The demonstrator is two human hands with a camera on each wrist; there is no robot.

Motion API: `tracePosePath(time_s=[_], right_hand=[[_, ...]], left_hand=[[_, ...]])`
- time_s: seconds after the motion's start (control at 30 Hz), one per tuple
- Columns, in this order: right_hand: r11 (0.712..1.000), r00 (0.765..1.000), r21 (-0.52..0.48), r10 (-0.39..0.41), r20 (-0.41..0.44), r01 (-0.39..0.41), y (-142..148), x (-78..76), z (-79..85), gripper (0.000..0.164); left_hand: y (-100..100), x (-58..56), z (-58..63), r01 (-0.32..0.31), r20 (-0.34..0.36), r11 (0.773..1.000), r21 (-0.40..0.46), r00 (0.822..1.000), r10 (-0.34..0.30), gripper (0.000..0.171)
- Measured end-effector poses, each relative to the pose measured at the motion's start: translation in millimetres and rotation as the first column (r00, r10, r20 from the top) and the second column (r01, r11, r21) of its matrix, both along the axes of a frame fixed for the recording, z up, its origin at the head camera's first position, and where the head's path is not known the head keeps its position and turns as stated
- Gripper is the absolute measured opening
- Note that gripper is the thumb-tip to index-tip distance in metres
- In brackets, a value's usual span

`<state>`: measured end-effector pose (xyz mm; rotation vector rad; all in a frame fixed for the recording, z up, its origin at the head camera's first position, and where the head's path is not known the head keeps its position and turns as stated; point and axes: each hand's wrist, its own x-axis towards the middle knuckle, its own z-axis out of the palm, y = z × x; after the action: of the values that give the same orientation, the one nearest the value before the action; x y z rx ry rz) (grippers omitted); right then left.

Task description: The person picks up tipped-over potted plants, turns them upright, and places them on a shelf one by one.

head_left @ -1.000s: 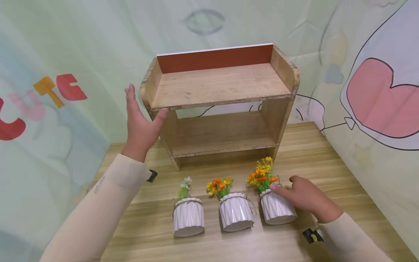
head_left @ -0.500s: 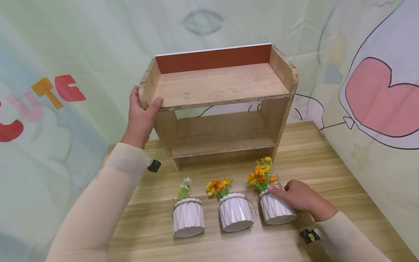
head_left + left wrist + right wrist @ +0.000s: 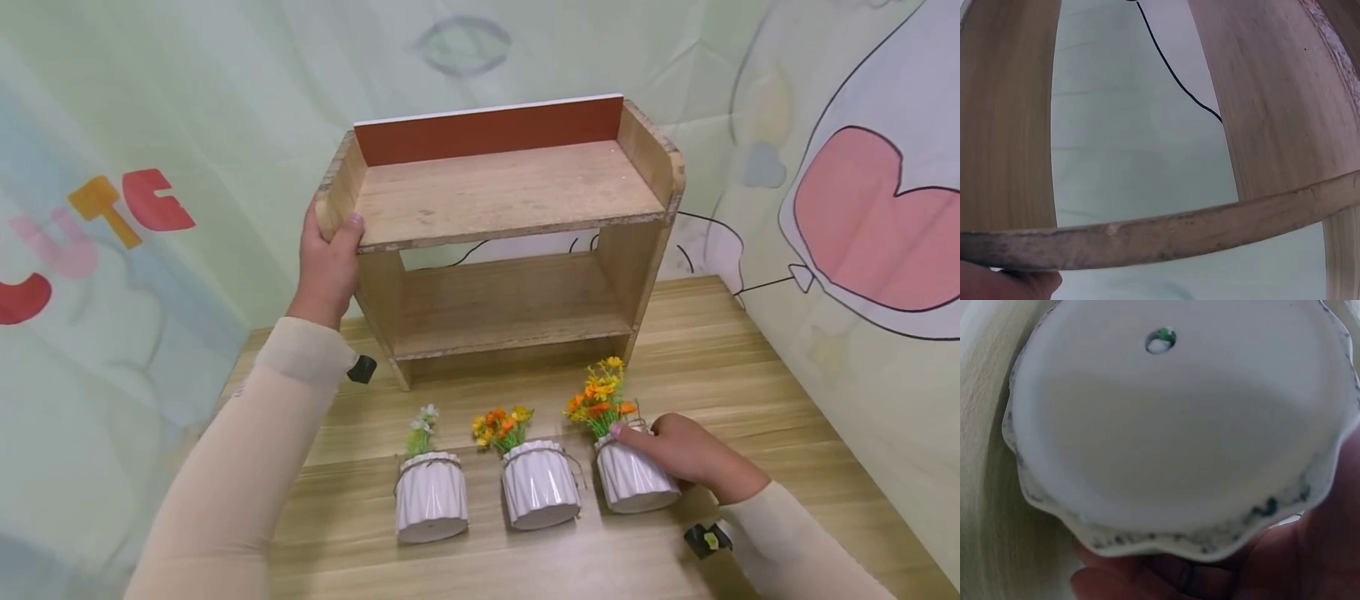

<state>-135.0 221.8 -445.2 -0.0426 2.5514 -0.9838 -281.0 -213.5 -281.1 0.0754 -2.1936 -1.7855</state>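
Observation:
My left hand [image 3: 326, 271] grips the left side panel of a two-tier wooden shelf [image 3: 510, 196], thumb on the inner face and fingers hidden behind the panel. In the left wrist view, a bit of that hand [image 3: 1007, 284] shows below the panel's edge [image 3: 1147, 240]. With its thumb near the rim, my right hand [image 3: 693, 450] holds the rightmost white fluted flowerpot [image 3: 637, 475], which carries orange and yellow flowers [image 3: 600, 396]. This pot lies on its side, base toward me. The right wrist view shows its base [image 3: 1179, 437] with a drain hole, fingers curled beneath.
Two more white pots lie on the wood-grain table [image 3: 525, 571]: a middle one [image 3: 542, 487] with orange and yellow flowers, and a left one [image 3: 431, 500] with white flowers. Printed cloth [image 3: 225, 100] hangs behind and at both sides.
My left hand, spread beside the shelf's upper left corner a second ago, has moved in and closed round the side panel. The right hand stays at its pot with barely any shift.

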Motion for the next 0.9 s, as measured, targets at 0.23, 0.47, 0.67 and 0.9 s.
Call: tracePosePath(time_s=[0.23,0.47,0.67,0.9], right_hand=[[1.000,1.000,0.010,0.006,0.028,-0.006,1.3,-0.6,-2.2,0.070],[1.000,0.999,0.011,0.004,0.038,-0.005,1.3,-1.5,-4.5,0.069],[0.998,0.998,-0.042,-0.034,0.048,0.036,1.5,0.8,-6.2,0.060],[0.996,0.998,-0.064,-0.059,0.034,0.061,3.9,3.3,-9.0,0.060]], left_hand=[[2.6,-1.1,-1.0,-0.001,-0.007,0.999,0.037,1.000,0.001,0.068],[3.1,-1.5,-2.3,-0.021,0.000,0.999,0.048,1.000,0.021,0.067],[2.9,-2.9,-4.8,-0.015,-0.027,0.997,0.071,0.999,0.017,0.066],[3.5,-2.7,-4.9,-0.008,-0.023,0.998,0.070,1.000,0.010,0.067]])
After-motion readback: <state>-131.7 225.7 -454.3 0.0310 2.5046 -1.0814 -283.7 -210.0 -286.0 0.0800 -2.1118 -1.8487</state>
